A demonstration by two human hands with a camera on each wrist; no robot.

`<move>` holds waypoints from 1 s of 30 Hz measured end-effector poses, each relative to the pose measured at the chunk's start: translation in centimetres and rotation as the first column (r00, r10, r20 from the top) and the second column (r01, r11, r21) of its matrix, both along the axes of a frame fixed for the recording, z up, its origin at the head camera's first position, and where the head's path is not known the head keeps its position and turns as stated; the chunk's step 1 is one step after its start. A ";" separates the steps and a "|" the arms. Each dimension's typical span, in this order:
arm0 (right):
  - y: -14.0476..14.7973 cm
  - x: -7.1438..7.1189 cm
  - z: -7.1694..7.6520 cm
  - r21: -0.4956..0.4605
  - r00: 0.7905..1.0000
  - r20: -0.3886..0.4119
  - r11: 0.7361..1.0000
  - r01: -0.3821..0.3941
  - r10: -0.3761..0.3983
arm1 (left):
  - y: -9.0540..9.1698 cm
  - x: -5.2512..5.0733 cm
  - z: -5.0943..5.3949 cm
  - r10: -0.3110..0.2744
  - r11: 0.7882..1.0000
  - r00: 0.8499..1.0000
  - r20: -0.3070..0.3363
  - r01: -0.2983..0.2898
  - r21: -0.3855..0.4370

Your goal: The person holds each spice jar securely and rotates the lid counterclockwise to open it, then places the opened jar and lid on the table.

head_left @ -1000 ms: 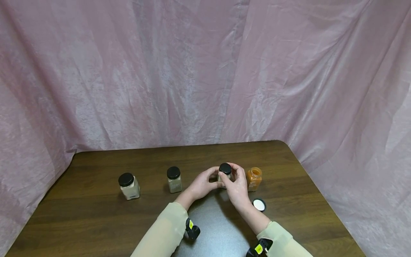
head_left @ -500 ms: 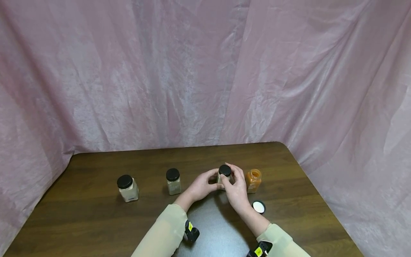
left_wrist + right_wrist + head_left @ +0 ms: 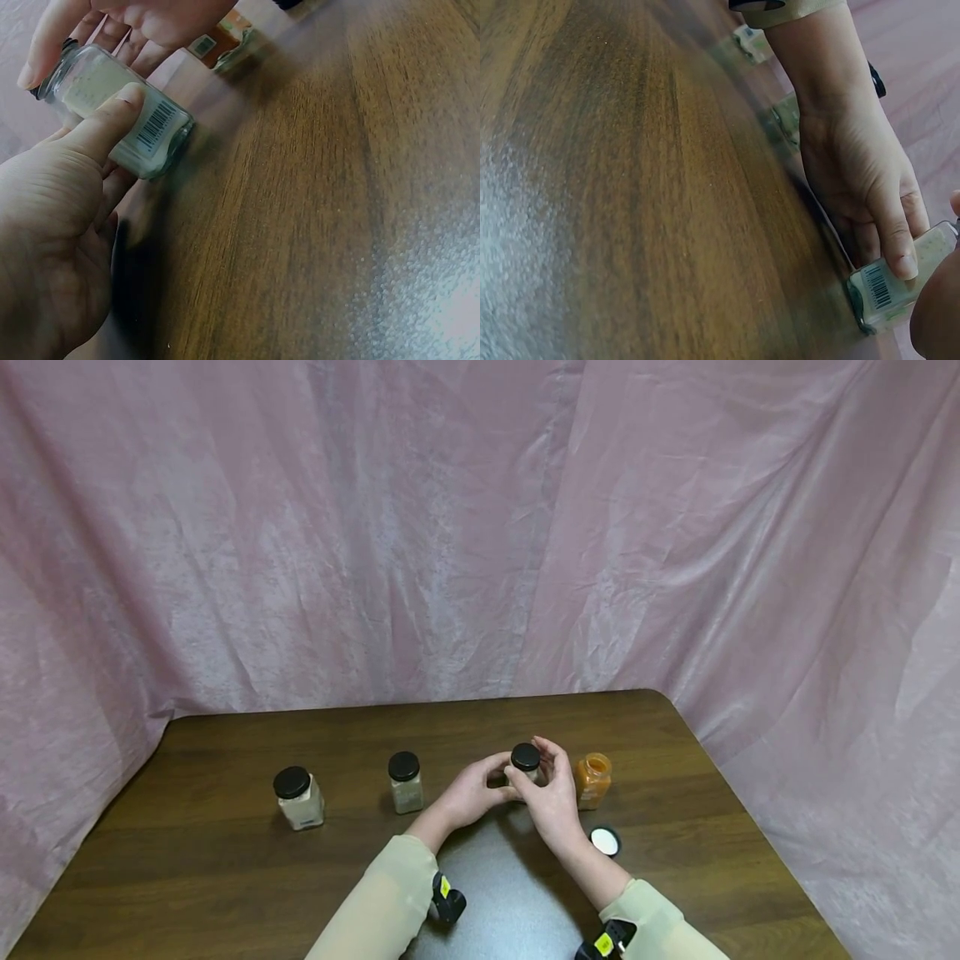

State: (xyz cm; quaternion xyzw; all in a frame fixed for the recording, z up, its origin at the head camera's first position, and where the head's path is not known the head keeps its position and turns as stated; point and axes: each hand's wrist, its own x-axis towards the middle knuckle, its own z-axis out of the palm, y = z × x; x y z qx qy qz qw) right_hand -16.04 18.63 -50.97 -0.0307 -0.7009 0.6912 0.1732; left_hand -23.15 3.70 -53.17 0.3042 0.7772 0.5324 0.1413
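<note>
A glass spice jar [image 3: 156, 126] with pale contents and a barcode label stands between both hands. My left hand [image 3: 468, 793] grips its body, the thumb lying along the side above the barcode in the left wrist view. On the jar is a black screw lid [image 3: 525, 756]. My right hand [image 3: 553, 806] holds this lid at its edge, with the thumb on the near side and the fingers curved round the far side. Just right of that hand stands an uncapped jar of orange powder [image 3: 593, 782]. Its far fingertips are partly hidden in the head view.
A black lid [image 3: 604, 841] lies white side up in front of the orange jar. To the left stand a black-capped jar [image 3: 407, 785] and another capped jar [image 3: 302, 802]. The wooden table [image 3: 187, 877] ends at a pink curtain [image 3: 420, 527].
My right thumb and fingers have shifted slightly round the lid, the thumb moving a little left. The left hand keeps its grip, and the jar stays in about the same place.
</note>
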 end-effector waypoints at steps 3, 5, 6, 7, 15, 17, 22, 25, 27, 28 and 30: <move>0.0 -0.1 0.1 -0.019 1.000 0.024 1.000 0.011 -0.010 | 0.0 0.0 0.1 0.007 1.000 1.000 -0.009 -0.007 -0.013; -0.1 -0.2 0.1 -0.024 0.999 0.034 1.000 0.016 -0.016 | 0.0 0.0 0.1 0.009 1.000 1.000 -0.012 -0.010 -0.019; -0.1 -0.3 0.1 -0.025 0.999 0.038 1.000 0.019 -0.018 | 0.0 0.0 0.1 0.011 1.000 1.000 -0.012 -0.012 -0.021; -0.2 -0.3 0.2 -0.026 0.999 0.040 0.999 0.023 -0.022 | 0.0 0.0 0.1 0.012 1.000 1.000 -0.012 -0.012 -0.023; -0.4 -0.5 0.3 -0.056 0.999 -0.002 0.997 0.054 -0.054 | 0.0 0.0 0.2 0.008 1.000 1.000 -0.005 -0.008 -0.012; -0.4 -0.6 0.2 -0.060 0.998 -0.015 0.996 0.059 -0.060 | 0.0 0.0 0.1 0.011 1.000 1.000 -0.005 -0.011 -0.008; -0.6 -0.3 -0.2 -0.055 0.997 -0.018 0.996 0.069 -0.070 | 0.0 0.0 -0.2 0.003 1.000 1.000 -0.008 -0.003 -0.024; -0.5 -0.1 -0.3 -0.043 0.997 -0.017 0.996 0.075 -0.076 | 0.1 0.1 -0.4 -0.005 1.000 1.000 -0.007 0.005 -0.020; -0.5 -0.1 -0.4 -0.033 0.997 -0.028 0.997 0.071 -0.072 | 0.2 0.1 -0.5 -0.003 1.000 1.000 -0.009 0.003 -0.009; -0.5 -0.1 -0.4 -0.033 0.997 -0.031 0.997 0.067 -0.068 | 0.2 0.1 -0.5 -0.003 1.000 1.000 -0.010 0.003 -0.002; -0.4 -0.1 -0.5 -0.026 0.998 -0.028 0.998 0.060 -0.060 | 0.1 0.1 -0.5 0.001 1.000 1.000 -0.011 -0.001 -0.005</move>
